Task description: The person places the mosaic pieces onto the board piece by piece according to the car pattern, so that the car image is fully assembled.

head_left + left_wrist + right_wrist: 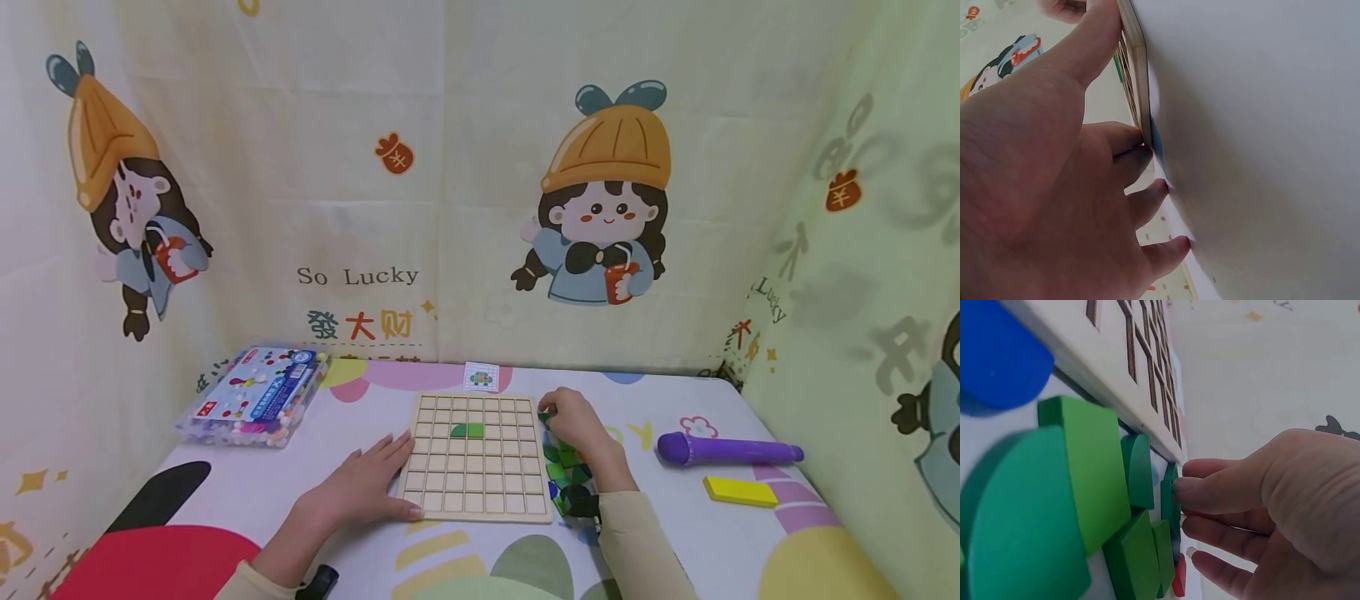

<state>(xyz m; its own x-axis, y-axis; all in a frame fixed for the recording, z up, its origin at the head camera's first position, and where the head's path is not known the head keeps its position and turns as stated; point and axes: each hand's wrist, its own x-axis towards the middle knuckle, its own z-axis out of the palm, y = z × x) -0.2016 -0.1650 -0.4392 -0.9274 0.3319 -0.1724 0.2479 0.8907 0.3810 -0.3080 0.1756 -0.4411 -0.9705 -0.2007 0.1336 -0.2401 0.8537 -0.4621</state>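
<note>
From the head view, the left hand [360, 487] lies flat and open at 9 o'clock of the wooden grid board [476, 457], which holds two green pieces [467, 430], while in the right wrist view the right hand [1260, 519] pinches one dark green piece [1169, 497] beside the board's 3 o'clock edge, with the pile of green pieces [1085, 506] at its 9 o'clock.

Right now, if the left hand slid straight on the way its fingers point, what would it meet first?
The left hand already has its fingertips against the wooden grid board, at its near left edge, so the board comes first.
</note>
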